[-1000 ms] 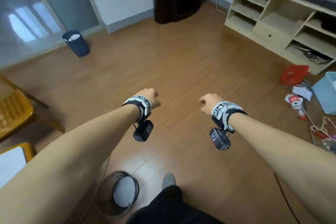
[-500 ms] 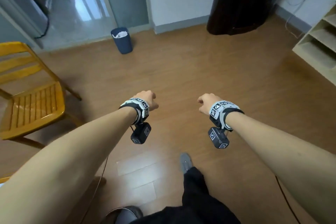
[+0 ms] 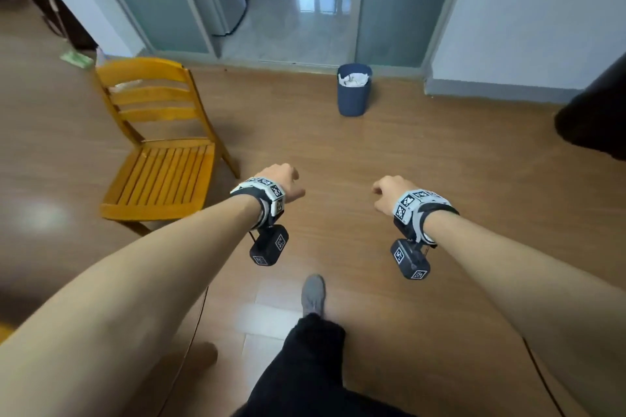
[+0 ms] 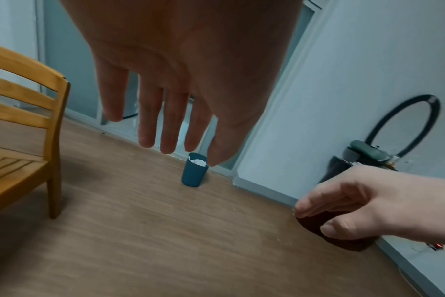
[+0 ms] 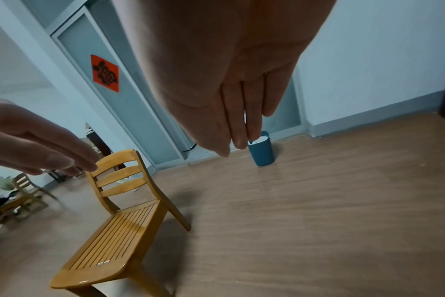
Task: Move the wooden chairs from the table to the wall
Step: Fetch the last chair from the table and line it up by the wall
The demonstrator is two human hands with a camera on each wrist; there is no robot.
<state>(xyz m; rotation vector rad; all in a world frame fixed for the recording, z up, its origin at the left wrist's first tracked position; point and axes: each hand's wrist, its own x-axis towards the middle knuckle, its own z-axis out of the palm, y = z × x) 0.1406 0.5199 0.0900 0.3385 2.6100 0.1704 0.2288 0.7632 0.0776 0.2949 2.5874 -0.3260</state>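
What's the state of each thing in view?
Chair: upright on the floor, seat bare, untouched.
Bin: upright by the doorway, white paper inside.
Sliding door: partly open.
Left hand: free, fingers relaxed.
Right hand: free, fingers relaxed.

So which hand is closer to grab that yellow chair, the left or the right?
Probably the left. The left hand hangs just beside the wooden chair, near its seat corner, while the right hand is farther off on the other side. Both hands are empty, fingers relaxed.
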